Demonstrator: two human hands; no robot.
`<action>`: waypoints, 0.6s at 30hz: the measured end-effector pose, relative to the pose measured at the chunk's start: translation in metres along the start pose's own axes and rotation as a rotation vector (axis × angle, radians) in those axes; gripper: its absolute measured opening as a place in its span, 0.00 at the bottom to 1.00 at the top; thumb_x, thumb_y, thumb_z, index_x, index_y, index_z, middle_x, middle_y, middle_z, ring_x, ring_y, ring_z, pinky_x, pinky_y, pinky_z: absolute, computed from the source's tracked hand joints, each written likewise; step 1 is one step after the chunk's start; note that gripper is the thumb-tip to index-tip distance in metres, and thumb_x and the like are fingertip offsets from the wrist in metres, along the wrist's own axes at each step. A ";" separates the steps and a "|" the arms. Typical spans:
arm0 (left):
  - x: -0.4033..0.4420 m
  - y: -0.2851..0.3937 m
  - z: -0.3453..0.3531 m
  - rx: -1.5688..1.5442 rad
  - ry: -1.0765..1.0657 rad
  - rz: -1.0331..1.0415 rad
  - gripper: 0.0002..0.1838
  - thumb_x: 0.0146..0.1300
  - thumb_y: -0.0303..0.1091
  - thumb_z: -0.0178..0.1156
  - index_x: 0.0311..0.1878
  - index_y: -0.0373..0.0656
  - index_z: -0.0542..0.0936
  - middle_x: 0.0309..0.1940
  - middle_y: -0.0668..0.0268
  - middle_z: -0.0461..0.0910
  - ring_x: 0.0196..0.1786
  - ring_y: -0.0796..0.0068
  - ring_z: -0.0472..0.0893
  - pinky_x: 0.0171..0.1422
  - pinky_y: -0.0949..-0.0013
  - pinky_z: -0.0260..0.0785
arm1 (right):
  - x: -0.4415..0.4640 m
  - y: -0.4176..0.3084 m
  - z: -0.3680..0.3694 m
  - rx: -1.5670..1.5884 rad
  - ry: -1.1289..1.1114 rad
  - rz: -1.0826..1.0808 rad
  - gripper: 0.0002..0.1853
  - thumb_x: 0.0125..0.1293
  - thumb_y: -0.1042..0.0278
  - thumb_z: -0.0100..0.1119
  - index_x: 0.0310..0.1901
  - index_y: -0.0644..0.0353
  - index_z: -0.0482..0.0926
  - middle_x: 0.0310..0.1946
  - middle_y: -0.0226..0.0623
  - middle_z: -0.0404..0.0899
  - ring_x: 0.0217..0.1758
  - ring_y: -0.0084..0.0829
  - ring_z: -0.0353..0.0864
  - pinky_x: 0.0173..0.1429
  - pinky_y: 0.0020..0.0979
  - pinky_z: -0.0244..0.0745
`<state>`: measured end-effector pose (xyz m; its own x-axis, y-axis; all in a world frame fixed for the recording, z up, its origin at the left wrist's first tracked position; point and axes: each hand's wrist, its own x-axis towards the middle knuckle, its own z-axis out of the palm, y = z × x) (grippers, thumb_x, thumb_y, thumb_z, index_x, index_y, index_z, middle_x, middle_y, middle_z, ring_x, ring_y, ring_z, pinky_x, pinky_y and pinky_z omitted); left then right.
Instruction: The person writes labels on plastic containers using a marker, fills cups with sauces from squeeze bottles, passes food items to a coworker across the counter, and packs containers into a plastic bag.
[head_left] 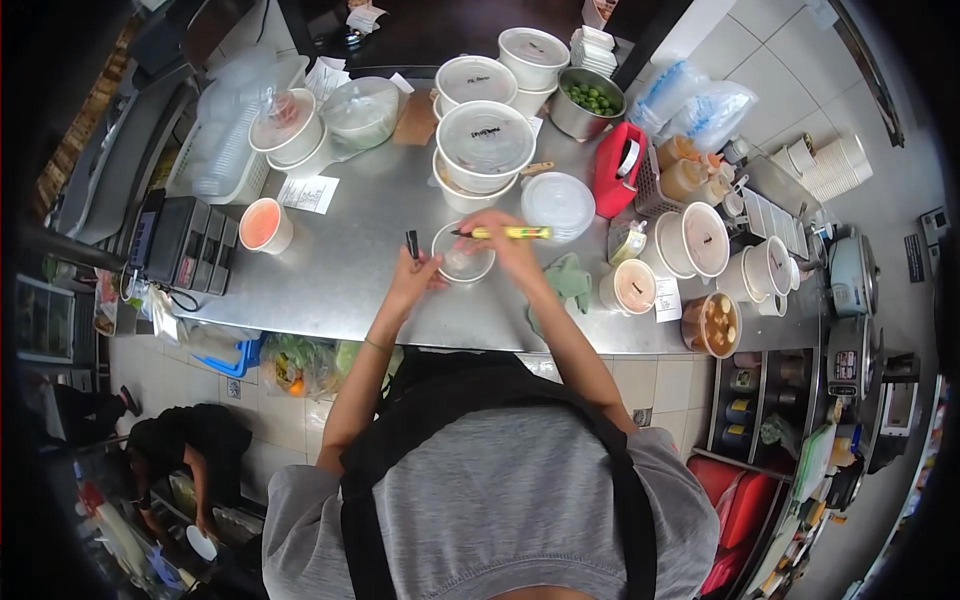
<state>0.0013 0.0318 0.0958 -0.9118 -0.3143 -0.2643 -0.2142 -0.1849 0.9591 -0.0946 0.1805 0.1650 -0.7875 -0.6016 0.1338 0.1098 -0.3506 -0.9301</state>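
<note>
My right hand [495,237] grips a yellow marker [525,233], its dark tip pointing left over a clear round lid [468,262] on a white tub. At the left rim of that tub is my left hand [413,275], fingers closed around a black marker cap [411,241] that sticks up. Just behind stand stacked white tubs, the front one with a written-on lid [486,135]. A loose translucent lid [558,207] lies to the right, and a green cloth [568,283] lies beside my right forearm.
Across the steel counter [340,270] are an orange-filled cup [264,226], a receipt [308,194], a pot of green limes [588,103] and a red holder [619,170]. More lidded tubs [703,240] and a brown soup container [712,325] stand right. Another person [190,450] bends over at lower left.
</note>
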 end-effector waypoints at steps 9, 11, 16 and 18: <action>-0.014 -0.007 0.003 -0.245 -0.046 -0.036 0.18 0.60 0.31 0.58 0.40 0.43 0.56 0.32 0.63 0.67 0.31 0.74 0.76 0.35 0.68 0.78 | 0.020 0.059 -0.004 -0.490 0.010 -0.140 0.12 0.50 0.74 0.65 0.22 0.59 0.67 0.16 0.21 0.67 0.19 0.12 0.62 0.22 0.19 0.55; -0.016 -0.005 0.004 -0.259 -0.047 -0.046 0.19 0.60 0.33 0.59 0.39 0.45 0.56 0.31 0.66 0.66 0.30 0.77 0.74 0.37 0.68 0.78 | 0.018 0.049 0.003 -0.530 -0.010 -0.148 0.12 0.50 0.74 0.64 0.21 0.59 0.67 0.15 0.21 0.66 0.18 0.12 0.62 0.22 0.19 0.56; -0.015 -0.006 0.004 -0.244 -0.046 -0.050 0.18 0.60 0.33 0.59 0.40 0.45 0.56 0.31 0.66 0.66 0.31 0.77 0.75 0.37 0.67 0.78 | 0.016 0.046 0.004 -0.586 -0.035 -0.129 0.11 0.51 0.75 0.61 0.20 0.59 0.67 0.14 0.21 0.64 0.18 0.12 0.61 0.22 0.20 0.56; -0.016 -0.005 0.004 -0.244 -0.052 -0.044 0.18 0.60 0.33 0.59 0.40 0.45 0.56 0.31 0.66 0.66 0.31 0.77 0.75 0.37 0.67 0.78 | 0.017 0.050 0.002 -0.522 0.006 -0.108 0.11 0.51 0.75 0.61 0.20 0.59 0.67 0.14 0.21 0.64 0.18 0.13 0.61 0.22 0.20 0.56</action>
<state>0.0153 0.0415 0.0953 -0.9218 -0.2535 -0.2933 -0.1686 -0.4190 0.8922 -0.1009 0.1512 0.1219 -0.7810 -0.5775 0.2377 -0.2875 -0.0054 -0.9578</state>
